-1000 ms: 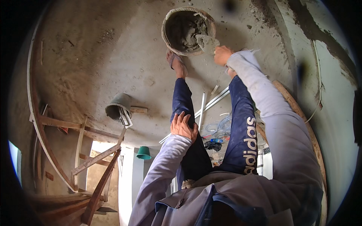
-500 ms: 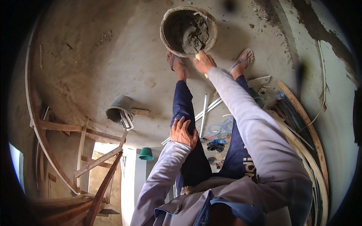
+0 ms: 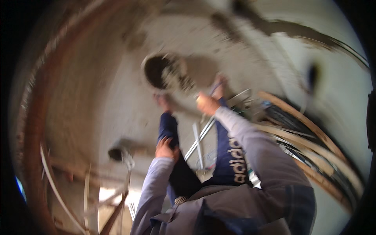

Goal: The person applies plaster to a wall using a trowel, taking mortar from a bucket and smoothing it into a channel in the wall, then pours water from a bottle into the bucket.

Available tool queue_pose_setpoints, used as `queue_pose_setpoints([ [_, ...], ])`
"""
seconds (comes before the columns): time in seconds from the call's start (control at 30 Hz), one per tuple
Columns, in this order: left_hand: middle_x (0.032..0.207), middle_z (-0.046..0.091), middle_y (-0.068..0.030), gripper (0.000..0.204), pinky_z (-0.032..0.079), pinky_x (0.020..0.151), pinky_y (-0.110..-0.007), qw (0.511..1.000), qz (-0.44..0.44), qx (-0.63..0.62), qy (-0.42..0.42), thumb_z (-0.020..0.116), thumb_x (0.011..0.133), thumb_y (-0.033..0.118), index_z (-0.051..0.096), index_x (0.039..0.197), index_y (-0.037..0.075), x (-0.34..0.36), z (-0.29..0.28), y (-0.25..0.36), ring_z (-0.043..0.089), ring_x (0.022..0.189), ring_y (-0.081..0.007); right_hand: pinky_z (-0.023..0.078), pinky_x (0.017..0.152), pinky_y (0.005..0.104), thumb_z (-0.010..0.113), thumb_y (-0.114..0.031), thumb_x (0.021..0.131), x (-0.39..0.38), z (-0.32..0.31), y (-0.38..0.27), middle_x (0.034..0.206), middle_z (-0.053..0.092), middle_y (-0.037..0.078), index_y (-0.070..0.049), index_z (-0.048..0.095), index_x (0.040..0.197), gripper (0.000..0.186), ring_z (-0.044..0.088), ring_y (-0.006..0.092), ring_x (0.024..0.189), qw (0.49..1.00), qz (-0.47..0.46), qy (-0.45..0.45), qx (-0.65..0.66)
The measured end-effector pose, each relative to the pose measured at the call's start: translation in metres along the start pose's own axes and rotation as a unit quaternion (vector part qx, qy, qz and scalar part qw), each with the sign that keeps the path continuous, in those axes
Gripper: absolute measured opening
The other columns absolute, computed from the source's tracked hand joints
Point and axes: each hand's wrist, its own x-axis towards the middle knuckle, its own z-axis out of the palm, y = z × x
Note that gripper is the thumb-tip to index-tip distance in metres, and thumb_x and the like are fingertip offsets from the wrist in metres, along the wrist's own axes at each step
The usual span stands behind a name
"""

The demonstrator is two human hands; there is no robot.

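Observation:
My right hand [image 3: 208,104] grips a trowel by its handle, near my right foot. A heap of wet grey mortar [image 3: 183,81] lies on the trowel's blade, which is mostly hidden under it and smeared by motion. Just past the load, partly overlapped by it in the picture, is a round bucket [image 3: 148,80] with a dark inside, standing in front of my feet. My left hand [image 3: 166,149] rests on my left knee with nothing in it, its fingers laid over the trouser leg.
On the left, a tipped bucket [image 3: 115,154] with metal tools lies beside a wooden frame [image 3: 113,199]. White strips [image 3: 199,143] lie between my legs. Long boards [image 3: 309,143] and dark pipes are stacked along the pale wall [image 3: 329,82] at right.
My right hand has drawn the trowel up out of the bucket, bringing mortar with it. The view has swung and blurred. My left hand stays on the knee.

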Motion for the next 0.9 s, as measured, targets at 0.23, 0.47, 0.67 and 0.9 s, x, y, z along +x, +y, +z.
queue_pose_setpoints([
  [0.23, 0.111, 0.055, -0.0205, 0.05, 0.042, 0.091, -0.046, 0.969, 0.119, -0.092, 0.198, 0.068, 0.07, 0.024, 0.054, 0.115, 0.004, 0.008, 0.034, -0.023, 0.052, 0.102, -0.0396, 0.046, 0.067, 0.0489, 0.059, -0.025, 0.073, -0.189, -0.212, -0.083, 0.072, 0.059, 0.019, -0.008, 0.051, 0.093, 0.027, 0.06, 0.0387, 0.071, 0.991, -0.126, 0.021, -0.05],
  [0.47, 0.113, 0.057, -0.0165, 0.047, 0.044, 0.088, -0.041, 0.963, 0.033, -0.094, 0.249, 0.068, 0.076, 0.022, 0.053, 0.117, 0.006, -0.014, 0.022, -0.019, 0.055, 0.102, -0.034, 0.045, 0.064, 0.0464, 0.063, -0.024, 0.071, -0.34, -0.397, -0.107, 0.083, 0.061, 0.02, -0.005, 0.055, 0.103, 0.038, 0.06, 0.0371, 0.068, 0.978, -0.138, -0.083, -0.134],
  [0.67, 0.123, 0.052, -0.0179, 0.049, 0.042, 0.094, -0.036, 0.892, -0.086, -0.38, 0.23, 0.067, 0.082, 0.02, 0.048, 0.122, -0.001, -0.061, 0.098, -0.021, 0.052, 0.112, -0.0278, 0.051, 0.056, 0.034, 0.065, -0.019, 0.075, -0.355, -0.504, -0.113, 0.079, 0.062, 0.008, -0.005, 0.055, 0.108, 0.037, 0.06, 0.0224, 0.062, 0.944, 0.107, -0.31, 0.04],
  [0.9, 0.119, 0.053, -0.0163, 0.053, 0.042, 0.094, -0.036, 0.853, -0.166, -0.461, 0.18, 0.068, 0.079, 0.019, 0.046, 0.122, -0.001, -0.08, 0.183, -0.011, 0.052, 0.11, -0.0268, 0.039, 0.033, 0.0259, 0.054, -0.017, 0.081, -0.394, -0.67, -0.074, 0.059, 0.051, 0.002, -0.006, 0.054, 0.099, 0.021, 0.048, 0.0088, 0.043, 0.99, 0.134, 0.043, 0.016],
])
